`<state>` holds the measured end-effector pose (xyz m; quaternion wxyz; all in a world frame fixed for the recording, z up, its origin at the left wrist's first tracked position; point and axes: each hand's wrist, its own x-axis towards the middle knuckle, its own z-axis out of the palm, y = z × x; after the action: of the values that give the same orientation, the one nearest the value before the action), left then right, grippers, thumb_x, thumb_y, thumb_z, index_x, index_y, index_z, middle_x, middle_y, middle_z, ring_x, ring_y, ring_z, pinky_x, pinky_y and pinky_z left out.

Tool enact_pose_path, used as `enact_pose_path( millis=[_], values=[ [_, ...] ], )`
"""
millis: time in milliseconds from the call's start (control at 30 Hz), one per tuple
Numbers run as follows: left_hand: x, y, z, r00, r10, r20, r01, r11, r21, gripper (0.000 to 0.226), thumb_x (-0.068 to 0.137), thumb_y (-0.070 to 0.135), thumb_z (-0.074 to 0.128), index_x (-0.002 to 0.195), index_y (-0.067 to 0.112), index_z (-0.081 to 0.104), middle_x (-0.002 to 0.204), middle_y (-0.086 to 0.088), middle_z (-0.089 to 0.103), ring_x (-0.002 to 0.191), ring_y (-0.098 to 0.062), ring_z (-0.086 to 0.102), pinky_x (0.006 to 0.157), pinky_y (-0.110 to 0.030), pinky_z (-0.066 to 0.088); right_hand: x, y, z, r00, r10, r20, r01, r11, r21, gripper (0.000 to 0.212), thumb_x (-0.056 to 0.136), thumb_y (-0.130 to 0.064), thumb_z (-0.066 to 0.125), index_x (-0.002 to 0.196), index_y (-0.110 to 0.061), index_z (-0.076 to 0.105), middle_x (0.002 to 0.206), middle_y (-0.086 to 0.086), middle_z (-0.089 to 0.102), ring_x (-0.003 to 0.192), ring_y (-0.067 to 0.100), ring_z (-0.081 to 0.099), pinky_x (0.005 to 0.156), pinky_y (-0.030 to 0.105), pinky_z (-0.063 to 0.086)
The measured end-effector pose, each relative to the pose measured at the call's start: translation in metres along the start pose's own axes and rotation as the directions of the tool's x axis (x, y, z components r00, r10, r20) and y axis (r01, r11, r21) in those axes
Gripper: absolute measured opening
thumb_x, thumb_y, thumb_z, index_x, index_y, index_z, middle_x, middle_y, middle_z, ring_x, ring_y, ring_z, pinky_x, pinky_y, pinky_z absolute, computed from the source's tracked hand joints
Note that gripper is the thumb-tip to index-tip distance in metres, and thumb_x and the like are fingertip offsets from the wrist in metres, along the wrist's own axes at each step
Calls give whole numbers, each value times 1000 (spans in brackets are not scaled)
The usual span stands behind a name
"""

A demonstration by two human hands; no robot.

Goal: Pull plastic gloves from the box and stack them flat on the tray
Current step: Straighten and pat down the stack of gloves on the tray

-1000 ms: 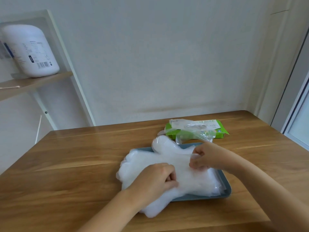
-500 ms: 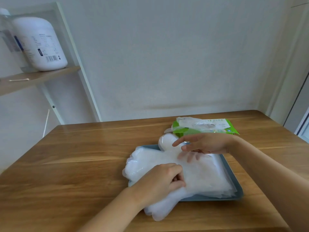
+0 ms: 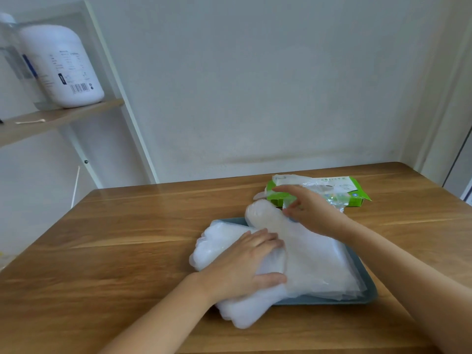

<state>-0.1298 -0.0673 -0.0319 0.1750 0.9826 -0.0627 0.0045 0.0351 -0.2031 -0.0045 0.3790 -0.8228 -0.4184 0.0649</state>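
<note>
Nearest me, the left hand (image 3: 245, 264) lies palm-down on the stack of plastic gloves (image 3: 319, 264), fingers straight, pressing its 9 o'clock side. The stack covers most of the blue tray (image 3: 332, 301), and its finger ends spill over the rim at 9 and 7 o'clock onto the wooden table (image 3: 127, 251). Beyond, at the tray's 12 o'clock, the right hand (image 3: 311, 213) hovers with fingers spread and loose, gripping nothing I can make out, at the mouth of the green box (image 3: 355, 199), where a loose glove (image 3: 293, 179) pokes out. Far off at 10 o'clock, a white bottle (image 3: 63, 67) stands on a shelf (image 3: 76, 113).
</note>
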Motion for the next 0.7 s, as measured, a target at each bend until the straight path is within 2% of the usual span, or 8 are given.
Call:
enact_pose_path(
  millis=[100, 167, 233, 300, 367, 433, 533, 700],
  values=[
    [-1, -7, 3, 993, -83, 89, 78, 995, 62, 83, 88, 70, 40, 153, 34, 2, 161, 17, -4, 142, 8, -12, 118, -24, -10, -24, -13, 1, 952, -199, -231, 172, 976, -135, 22, 89, -7, 61, 108, -19, 66, 108, -6, 58, 78, 9, 57, 70, 16, 43],
    [0, -9, 4, 986, -111, 123, 94, 986, 134, 88, 86, 75, 33, 153, 32, -6, 160, 15, -12, 143, 3, -17, 120, -32, -10, -45, -22, -1, 939, -340, -54, 315, 913, -259, 13, 91, -13, 60, 99, -19, 68, 95, -8, 64, 79, 8, 60, 72, 21, 47],
    [1, -8, 4, 983, -125, 134, 101, 979, 176, 90, 84, 77, 28, 153, 32, -8, 160, 15, -14, 144, -1, -19, 120, -38, -11, -59, -25, 2, 919, -295, 260, 366, 885, -289, 18, 96, -22, 53, 106, -20, 67, 100, -8, 67, 89, 7, 60, 80, 20, 46],
    [2, -9, 5, 979, -149, 139, 121, 974, 194, 92, 82, 79, 26, 153, 32, -9, 159, 15, -17, 143, -1, -21, 120, -40, -11, -61, -16, 4, 875, -238, 422, 370, 891, -263, 29, 99, -31, 47, 122, -21, 61, 122, -8, 62, 109, 6, 56, 96, 16, 39],
    [2, -8, 5, 975, -163, 153, 128, 967, 220, 94, 82, 79, 27, 153, 30, -12, 159, 14, -21, 143, -2, -23, 120, -41, -11, -59, -8, 2, 867, -184, 464, 344, 893, -290, 44, 98, -40, 46, 139, -25, 47, 145, -12, 43, 131, 3, 40, 107, 9, 23],
    [2, -6, 4, 971, -173, 166, 137, 968, 211, 99, 82, 79, 31, 153, 27, -15, 158, 12, -22, 143, -2, -23, 120, -40, -11, -54, -4, 0, 868, -141, 477, 336, 872, -355, 50, 99, -40, 41, 147, -28, 32, 154, -14, 27, 141, 2, 23, 110, 13, 15],
    [1, -1, 1, 968, -195, 157, 170, 973, 159, 107, 81, 78, 38, 153, 19, -15, 160, 7, -20, 144, -1, -20, 121, -37, -10, -41, -8, 2, 878, -156, 453, 357, 844, -401, 47, 104, -30, 30, 150, -29, 23, 157, -13, 20, 146, 6, 5, 115, 21, 9],
    [1, 2, -1, 959, -231, 167, 210, 969, 133, 112, 80, 79, 41, 151, 16, -18, 160, 1, -20, 145, -3, -18, 121, -36, -10, -14, -5, 13, 914, -19, 406, 236, 838, -491, 61, 101, -48, 24, 152, -29, -4, 160, -4, -9, 146, 18, -13, 116, 33, -7]
  ],
)
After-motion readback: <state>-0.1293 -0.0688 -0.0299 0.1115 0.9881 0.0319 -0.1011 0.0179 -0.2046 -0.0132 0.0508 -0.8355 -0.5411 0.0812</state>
